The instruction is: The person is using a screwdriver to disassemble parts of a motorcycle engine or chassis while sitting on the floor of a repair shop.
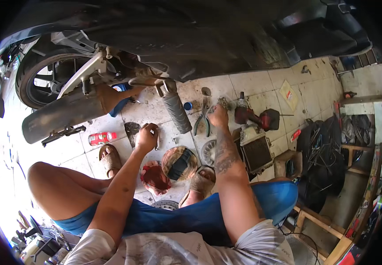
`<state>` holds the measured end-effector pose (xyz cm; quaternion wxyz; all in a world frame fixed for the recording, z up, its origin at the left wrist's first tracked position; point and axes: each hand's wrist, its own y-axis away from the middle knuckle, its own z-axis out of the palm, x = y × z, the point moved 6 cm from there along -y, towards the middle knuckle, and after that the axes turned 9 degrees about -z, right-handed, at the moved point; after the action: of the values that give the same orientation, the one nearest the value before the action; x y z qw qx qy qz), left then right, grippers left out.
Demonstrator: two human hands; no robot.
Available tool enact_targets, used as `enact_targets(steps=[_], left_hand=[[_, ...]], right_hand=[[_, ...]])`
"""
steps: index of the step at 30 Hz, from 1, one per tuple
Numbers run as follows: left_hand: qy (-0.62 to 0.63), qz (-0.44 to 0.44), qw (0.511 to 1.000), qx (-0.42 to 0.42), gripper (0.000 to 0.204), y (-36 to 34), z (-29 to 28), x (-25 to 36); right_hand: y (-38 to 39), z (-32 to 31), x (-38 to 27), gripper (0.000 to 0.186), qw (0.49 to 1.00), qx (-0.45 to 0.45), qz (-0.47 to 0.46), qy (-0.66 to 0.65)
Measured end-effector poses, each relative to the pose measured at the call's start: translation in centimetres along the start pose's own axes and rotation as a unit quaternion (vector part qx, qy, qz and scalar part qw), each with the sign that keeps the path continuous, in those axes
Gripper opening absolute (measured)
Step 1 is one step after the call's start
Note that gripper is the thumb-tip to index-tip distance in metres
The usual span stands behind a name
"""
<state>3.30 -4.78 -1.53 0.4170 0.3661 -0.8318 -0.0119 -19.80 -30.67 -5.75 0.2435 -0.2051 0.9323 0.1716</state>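
My left hand (147, 138) hovers over the tiled floor with its fingers curled together. A small shiny metal piece shows below the fingertips; I cannot make out whether it is in the grip. Further right, my right hand (219, 115) reaches down with bent fingers beside a heap of small metal parts (225, 103). What its fingertips hold, if anything, is hidden. Just left of it lie pliers (199, 121) with dark green handles. A red and black cordless power tool (246, 115) rests to its right. Under my right forearm sits a pale finned fan wheel (209, 152).
Overhead looms a scooter's dark body (191, 39), its rear wheel (54, 79) and muffler (63, 115) at left. A red can (102, 138), red bowl (155, 179), round tray (169, 161) and radiator (258, 154) surround my feet. Wooden shelving (323, 223) stands right.
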Motion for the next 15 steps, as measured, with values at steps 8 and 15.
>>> enact_targets(steps=[8, 15], left_hand=[[0.056, -0.065, 0.994, -0.074, 0.020, 0.0, 2.6, 2.3], [0.008, 0.047, 0.998, -0.040, 0.018, 0.1, 1.2, 1.2]], right_hand=[[-0.7, 0.0, 4.2, 0.020, 0.992, 0.091, 0.031, 0.083], [-0.6, 2.7, 1.0, 0.016, 0.993, 0.097, 0.071, -0.019]])
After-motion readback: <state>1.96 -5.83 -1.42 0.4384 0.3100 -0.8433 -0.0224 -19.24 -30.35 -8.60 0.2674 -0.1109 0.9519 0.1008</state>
